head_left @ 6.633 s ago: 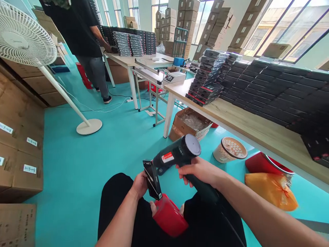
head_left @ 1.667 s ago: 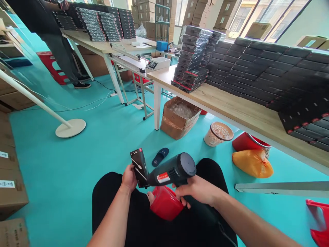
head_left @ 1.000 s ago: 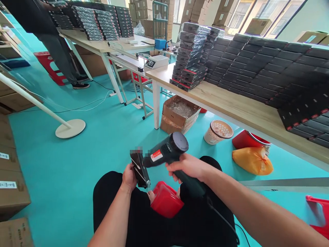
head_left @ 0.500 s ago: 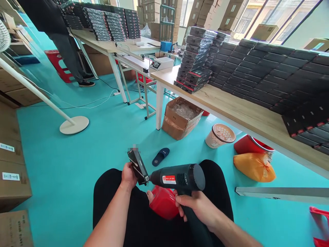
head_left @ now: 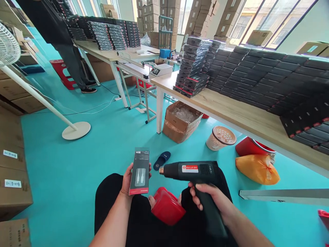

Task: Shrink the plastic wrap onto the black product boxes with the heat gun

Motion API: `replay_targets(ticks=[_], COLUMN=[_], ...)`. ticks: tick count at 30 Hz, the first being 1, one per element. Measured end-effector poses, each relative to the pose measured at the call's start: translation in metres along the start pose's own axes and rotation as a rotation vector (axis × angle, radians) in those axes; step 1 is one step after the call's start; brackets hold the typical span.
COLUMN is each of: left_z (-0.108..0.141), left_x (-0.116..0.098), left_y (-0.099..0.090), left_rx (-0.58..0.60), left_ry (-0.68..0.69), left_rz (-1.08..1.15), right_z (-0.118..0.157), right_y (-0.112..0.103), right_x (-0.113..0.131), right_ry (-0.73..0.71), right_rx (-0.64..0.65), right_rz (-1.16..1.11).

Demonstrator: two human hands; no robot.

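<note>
My left hand [head_left: 126, 180] is closed around a slim black and red retail box [head_left: 140, 161], its thumb on one side and fingertips on the other. The broad face with a cable picture and a red bottom band is turned up toward me. In my right hand [head_left: 208, 195] is a dark heat gun [head_left: 177, 171] with a red and white label, gripped by its handle. Its metal nozzle points left toward the box, a short gap away from it. Between my knees is a red plastic stool [head_left: 168, 207].
A wooden table [head_left: 231, 109] on the right bears large stacks of black boxes [head_left: 246, 73]. Below stand a carton of clear plastic film [head_left: 180, 121], a wastebasket [head_left: 221, 139] and an orange bag [head_left: 257, 168]. A slipper [head_left: 161, 160] lies ahead. A fan base [head_left: 76, 131] and cartons [head_left: 12, 164] are left; another person [head_left: 61, 44] stands behind.
The box has turned in my left hand, from a tilted narrow view to its broad face. My right hand has moved the heat gun right, away from the box.
</note>
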State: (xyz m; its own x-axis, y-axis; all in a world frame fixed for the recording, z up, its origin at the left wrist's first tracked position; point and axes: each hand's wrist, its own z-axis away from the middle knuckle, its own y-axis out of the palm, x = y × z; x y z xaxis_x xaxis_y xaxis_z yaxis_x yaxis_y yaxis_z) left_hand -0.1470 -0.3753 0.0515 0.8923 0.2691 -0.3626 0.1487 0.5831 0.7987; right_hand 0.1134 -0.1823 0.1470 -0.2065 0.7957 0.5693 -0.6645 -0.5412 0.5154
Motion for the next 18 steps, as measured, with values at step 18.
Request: replay_targets(ticks=[18], left_z=[-0.002], left_x=[0.003], left_y=[-0.006], left_rx=[-0.027], left_ry=[-0.214], left_rz=[-0.209], right_z=[-0.026], right_y=[0.018], right_x=[0.026], right_ry=[0.049], right_rx=[-0.005], right_rz=[-0.127])
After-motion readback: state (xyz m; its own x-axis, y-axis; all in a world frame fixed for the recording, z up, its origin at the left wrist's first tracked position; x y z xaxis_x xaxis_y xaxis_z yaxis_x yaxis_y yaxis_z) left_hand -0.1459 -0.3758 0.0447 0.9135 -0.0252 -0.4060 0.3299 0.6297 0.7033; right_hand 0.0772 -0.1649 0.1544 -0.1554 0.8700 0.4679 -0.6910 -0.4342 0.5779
